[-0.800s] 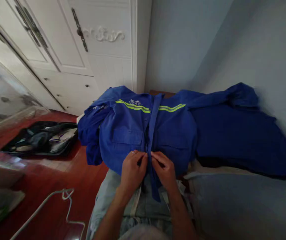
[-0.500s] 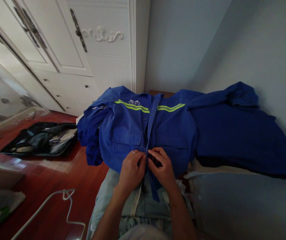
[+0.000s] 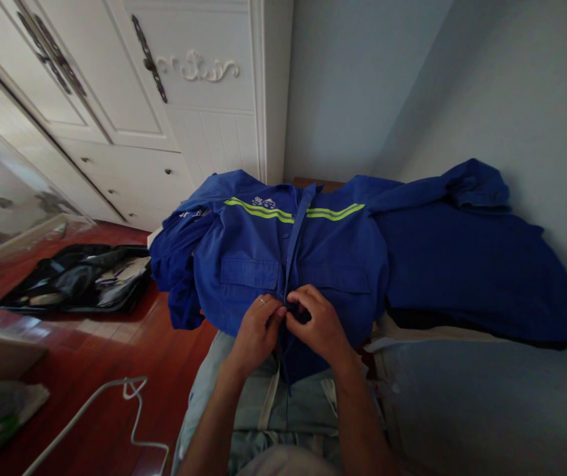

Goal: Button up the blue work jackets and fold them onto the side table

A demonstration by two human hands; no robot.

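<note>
Jacket [image 3: 251, 241] is spread straight ahead; its front strip [image 3: 294, 244], running lengthwise away, is pinched low down in the fingertip grips of left hand [image 3: 257, 330] and right hand [image 3: 317, 324], equally near.

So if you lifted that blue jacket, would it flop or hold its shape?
The blue jacket would probably flop, since its cloth drapes in soft creases. The sleeve stretched out at picture right would likely dangle, its end being crumpled.
</note>
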